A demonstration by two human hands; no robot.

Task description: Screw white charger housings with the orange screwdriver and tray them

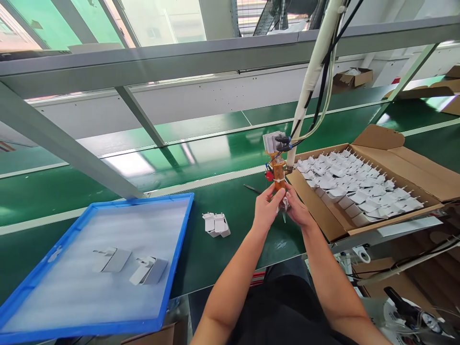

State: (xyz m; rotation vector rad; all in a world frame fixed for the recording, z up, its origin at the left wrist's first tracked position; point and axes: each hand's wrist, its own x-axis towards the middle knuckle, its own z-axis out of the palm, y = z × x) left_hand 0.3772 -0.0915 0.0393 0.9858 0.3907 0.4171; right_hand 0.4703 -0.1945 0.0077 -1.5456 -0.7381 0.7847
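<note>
Blue plastic tray [94, 330] with white foam lining, far left of the hanging orange dispensing tool [277, 176]; two flat white plug parts [131, 266] lie on the foam. Two loose white plug housings [216, 224], on green belt between tray and tool. Left hand [265, 209] and right hand [298, 209], directly beneath the tool's tip, fingers closed together around a small white plug piece [283, 203]. Open brown cardboard box [325, 218] of white plugs [359, 184], just right of the tool.

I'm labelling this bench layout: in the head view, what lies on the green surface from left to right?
Blue tray holding two white parts, loose white plug parts, left hand, right hand at the orange hanging tool, cardboard box of white plug parts.
</note>
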